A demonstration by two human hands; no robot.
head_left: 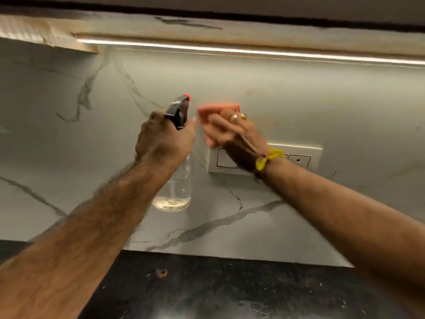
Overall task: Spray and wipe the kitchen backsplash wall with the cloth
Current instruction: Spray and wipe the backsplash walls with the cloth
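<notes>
My left hand [164, 140] grips the neck of a clear spray bottle [176, 189] with a black trigger head and orange nozzle, held up and aimed at the grey marble backsplash wall [299, 107]. A little pale liquid sits in the bottle's bottom. My right hand [234, 132], with rings on two fingers, holds a folded pink cloth [211, 116] against the wall just right of the nozzle. A yellow band is tied at that wrist.
A white switch plate [301, 157] is set in the wall right behind my right wrist. A lit LED strip [253, 51] runs under the upper cabinet. The black speckled countertop [218, 291] lies below, with a small brown crumb [161, 272] on it.
</notes>
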